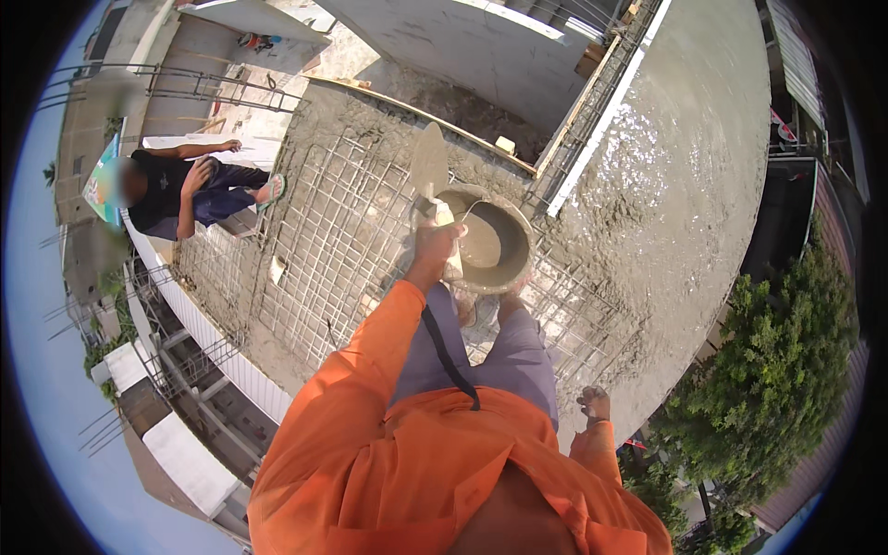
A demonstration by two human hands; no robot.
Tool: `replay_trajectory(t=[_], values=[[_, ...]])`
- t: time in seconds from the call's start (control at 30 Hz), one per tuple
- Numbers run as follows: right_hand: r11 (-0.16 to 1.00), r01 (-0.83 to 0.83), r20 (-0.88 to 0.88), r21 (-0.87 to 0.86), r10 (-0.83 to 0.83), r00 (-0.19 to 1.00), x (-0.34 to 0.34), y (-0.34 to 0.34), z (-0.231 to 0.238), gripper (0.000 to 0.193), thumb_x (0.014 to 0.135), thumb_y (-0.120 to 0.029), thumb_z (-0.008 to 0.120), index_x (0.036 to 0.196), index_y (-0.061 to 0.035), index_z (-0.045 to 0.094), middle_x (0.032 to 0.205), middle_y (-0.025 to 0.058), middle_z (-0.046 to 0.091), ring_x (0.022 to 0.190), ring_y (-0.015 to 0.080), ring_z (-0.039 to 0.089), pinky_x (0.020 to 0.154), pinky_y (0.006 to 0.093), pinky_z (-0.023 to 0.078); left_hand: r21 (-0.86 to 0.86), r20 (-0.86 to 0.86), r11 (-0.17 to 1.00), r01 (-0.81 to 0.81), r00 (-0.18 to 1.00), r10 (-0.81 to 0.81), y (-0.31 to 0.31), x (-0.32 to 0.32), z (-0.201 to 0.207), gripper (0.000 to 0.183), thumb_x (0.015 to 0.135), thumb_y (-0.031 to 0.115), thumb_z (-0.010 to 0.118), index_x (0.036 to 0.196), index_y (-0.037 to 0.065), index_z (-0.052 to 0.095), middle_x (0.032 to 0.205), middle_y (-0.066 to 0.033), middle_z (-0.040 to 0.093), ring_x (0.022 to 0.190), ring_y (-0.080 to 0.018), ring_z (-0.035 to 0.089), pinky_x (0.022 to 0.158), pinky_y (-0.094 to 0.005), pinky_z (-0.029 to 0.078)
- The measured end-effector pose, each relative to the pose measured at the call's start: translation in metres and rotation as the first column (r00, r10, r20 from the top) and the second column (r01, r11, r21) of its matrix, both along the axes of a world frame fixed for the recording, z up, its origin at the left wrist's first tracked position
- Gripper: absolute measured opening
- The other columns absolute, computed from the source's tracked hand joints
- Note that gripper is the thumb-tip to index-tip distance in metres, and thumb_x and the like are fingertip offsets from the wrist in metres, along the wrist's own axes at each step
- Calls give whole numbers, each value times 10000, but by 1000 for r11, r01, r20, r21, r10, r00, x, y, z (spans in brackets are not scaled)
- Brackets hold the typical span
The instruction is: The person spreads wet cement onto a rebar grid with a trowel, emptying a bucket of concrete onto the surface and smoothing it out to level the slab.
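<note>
My left hand (437, 248) is closed at the near left rim of a round grey bucket (528, 242). It grips a trowel (428, 157) whose rounded, mortar-coated blade points away from me. A pale piece, which looks like the trowel's handle, shows at the fingers. The bucket's thin wire handle rises close by, and I cannot tell whether the hand touches it. Grey wet mix lies inside the bucket, just in front of my legs. My right hand (595, 404) hangs low at my right side, fingers loosely bent and apart, with nothing seen in it.
Steel mesh (324, 222) spreads over the floor around my feet. Smooth wet concrete (684, 157) covers the right side. A walled opening (472, 102) edged with boards lies ahead. Another person (166, 199) sits at the left edge. Trees (758, 370) stand beyond the right edge.
</note>
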State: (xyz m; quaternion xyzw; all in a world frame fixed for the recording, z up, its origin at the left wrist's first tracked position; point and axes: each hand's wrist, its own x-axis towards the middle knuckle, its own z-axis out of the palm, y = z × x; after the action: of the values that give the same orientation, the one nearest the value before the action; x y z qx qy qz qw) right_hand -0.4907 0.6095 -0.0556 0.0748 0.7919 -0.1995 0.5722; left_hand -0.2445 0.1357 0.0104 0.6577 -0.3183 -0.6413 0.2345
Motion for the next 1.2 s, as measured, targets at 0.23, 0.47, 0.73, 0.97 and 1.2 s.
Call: replay_trajectory(t=[0.23,0.47,0.73,0.97,1.2], values=[[969,182,-162,169,-155,975,25,-33,50,169,783,-182,528,898,-66,571,682,11,541,549,126,569,404,222,341,0,-67,992,-130,989,130,-125,2,-61,199,669,106,647,793,-27,566,708,-86,561,574,-198,533,523,-361,435],[920,261,-167,291,-220,961,122,-77,89,200,773,-169,499,917,-61,586,729,35,580,599,151,607,445,260,397,-282,-96,956,-87,993,62,-321,-7,-42,159,694,90,628,775,7,520,696,-51,530,553,-172,528,509,-318,437],[929,253,-144,269,-221,965,176,-83,87,224,776,-155,527,907,13,595,766,78,612,641,194,623,574,283,501,-374,100,917,134,990,-104,-401,18,-47,283,711,101,626,947,-28,537,832,-124,591,671,-212,582,612,-360,478],[870,461,-147,176,-439,886,166,-53,73,212,764,-157,523,907,-16,587,746,53,585,626,152,603,501,257,442,-108,380,844,525,807,-452,-228,29,-92,213,688,82,623,878,32,541,679,-38,532,547,-136,513,530,-290,448],[914,393,-40,100,-391,920,108,52,3,215,786,-199,506,935,-57,566,710,7,550,584,112,563,425,226,349,190,551,783,593,596,-585,-45,41,-120,363,642,181,657,862,-92,562,651,-137,600,560,-220,574,539,-353,468]])
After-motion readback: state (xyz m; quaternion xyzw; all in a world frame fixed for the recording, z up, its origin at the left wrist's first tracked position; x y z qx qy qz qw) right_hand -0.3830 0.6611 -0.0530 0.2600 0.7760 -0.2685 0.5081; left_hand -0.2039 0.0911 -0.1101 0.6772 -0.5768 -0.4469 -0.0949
